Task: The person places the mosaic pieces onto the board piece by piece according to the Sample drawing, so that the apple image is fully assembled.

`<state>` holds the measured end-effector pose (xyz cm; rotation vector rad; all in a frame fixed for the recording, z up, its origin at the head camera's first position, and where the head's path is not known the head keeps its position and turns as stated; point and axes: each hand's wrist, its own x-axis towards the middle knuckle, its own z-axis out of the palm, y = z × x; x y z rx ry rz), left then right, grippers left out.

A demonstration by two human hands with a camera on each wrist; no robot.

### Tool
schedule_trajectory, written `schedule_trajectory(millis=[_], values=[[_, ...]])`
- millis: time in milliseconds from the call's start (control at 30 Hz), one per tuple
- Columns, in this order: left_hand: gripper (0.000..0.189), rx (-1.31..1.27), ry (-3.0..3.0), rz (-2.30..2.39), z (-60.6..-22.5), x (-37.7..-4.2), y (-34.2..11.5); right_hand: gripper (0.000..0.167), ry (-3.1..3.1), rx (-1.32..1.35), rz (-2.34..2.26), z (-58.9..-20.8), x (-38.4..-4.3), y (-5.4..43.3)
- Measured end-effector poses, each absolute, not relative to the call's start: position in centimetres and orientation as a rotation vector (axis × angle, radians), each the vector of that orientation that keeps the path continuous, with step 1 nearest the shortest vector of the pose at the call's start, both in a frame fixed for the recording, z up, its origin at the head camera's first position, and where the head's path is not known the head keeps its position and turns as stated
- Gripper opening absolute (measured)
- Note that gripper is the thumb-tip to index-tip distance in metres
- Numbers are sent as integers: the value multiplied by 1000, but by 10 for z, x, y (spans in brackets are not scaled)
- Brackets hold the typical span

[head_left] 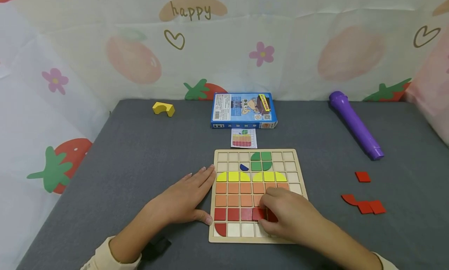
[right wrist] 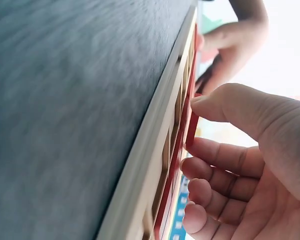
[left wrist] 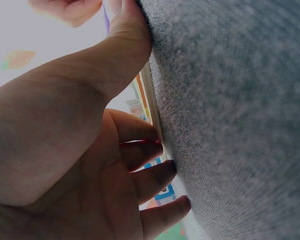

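A wooden grid board lies on the table, with rows of green, yellow, orange and red tiles. My left hand rests on the table with straight fingers, fingertips and thumb right at the board's left edge. My right hand pinches a red square tile between thumb and forefinger, low over the red row. That row has red squares to the left of the fingers; its right part is hidden under the hand. A red rounded-corner tile sits in the bottom-left cell. One dark blue piece lies near the top.
Loose red tiles lie to the right of the board, with one red square above them. A pattern card and a blue box stand behind the board. A purple tube lies back right, a yellow arch block back left.
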<state>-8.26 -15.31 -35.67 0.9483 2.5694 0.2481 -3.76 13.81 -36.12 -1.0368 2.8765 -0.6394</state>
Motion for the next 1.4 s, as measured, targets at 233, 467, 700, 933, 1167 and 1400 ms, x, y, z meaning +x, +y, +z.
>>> schedule_trajectory(millis=[233,467,700,933,1167,1400], values=[[114,933,2576,226,-358,-82,-153,18,2901,-1238,-626,-363,-35,116],[113,955,2580,244,-357,-82,-153,21,2894,-1312,-576,-364,-32,101],[113,941,2585,246,-356,-81,-152,26,2887,-1388,-536,-365,-30,94],[113,945,2583,238,-356,-82,-152,24,2874,-1387,-491,-363,-28,92],[112,958,2585,247,-355,-81,-153,22,2885,-1420,-482,-365,-25,91],[113,932,2579,251,-355,-81,-152,20,2863,-1381,-520,-366,-21,113]])
